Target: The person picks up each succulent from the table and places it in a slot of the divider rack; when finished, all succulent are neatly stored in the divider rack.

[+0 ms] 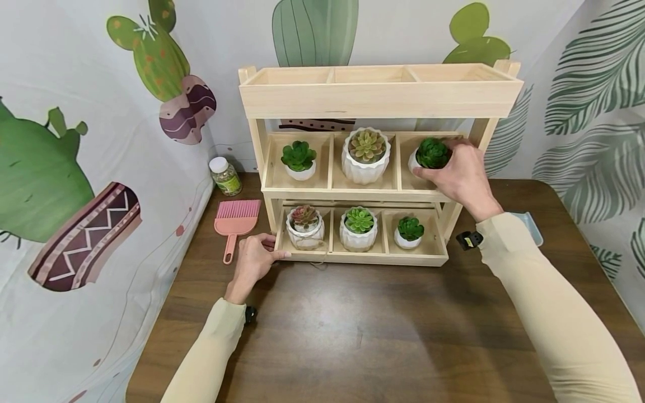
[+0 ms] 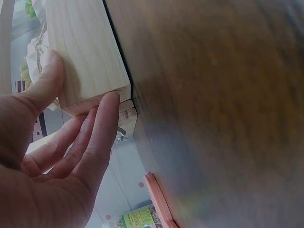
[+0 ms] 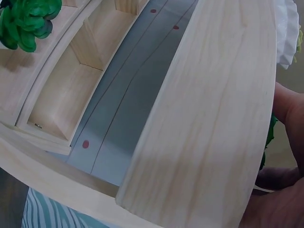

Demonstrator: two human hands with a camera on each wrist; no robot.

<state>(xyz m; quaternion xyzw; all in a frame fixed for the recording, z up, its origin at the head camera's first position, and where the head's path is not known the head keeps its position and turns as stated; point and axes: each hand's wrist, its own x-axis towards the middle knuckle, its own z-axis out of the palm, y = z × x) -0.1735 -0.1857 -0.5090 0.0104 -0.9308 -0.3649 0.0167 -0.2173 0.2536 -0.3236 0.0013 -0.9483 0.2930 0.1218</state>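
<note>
A three-tier wooden plant shelf [image 1: 380, 101] stands on the table against the wall cloth. My left hand [image 1: 254, 257] grips the lower tray's left front corner [image 2: 92, 61], thumb at the front rim and fingers along its end. Up at the middle tier, my right hand [image 1: 466, 170] holds a small dark green potted succulent [image 1: 432, 154] in the right compartment. That tier also bears a dark green succulent [image 1: 299, 159] at left and a larger one in a white ribbed pot [image 1: 365, 157] at centre. In the right wrist view a wooden board hides most of the hand.
The lower tray holds a reddish succulent [image 1: 305, 226], a bright green one [image 1: 359, 228] and a small dark one [image 1: 409, 232]. Left of the shelf are a lidded jar [image 1: 227, 177] and a pink brush [image 1: 237, 224]. A light blue item [image 1: 530, 228] lies behind the right forearm.
</note>
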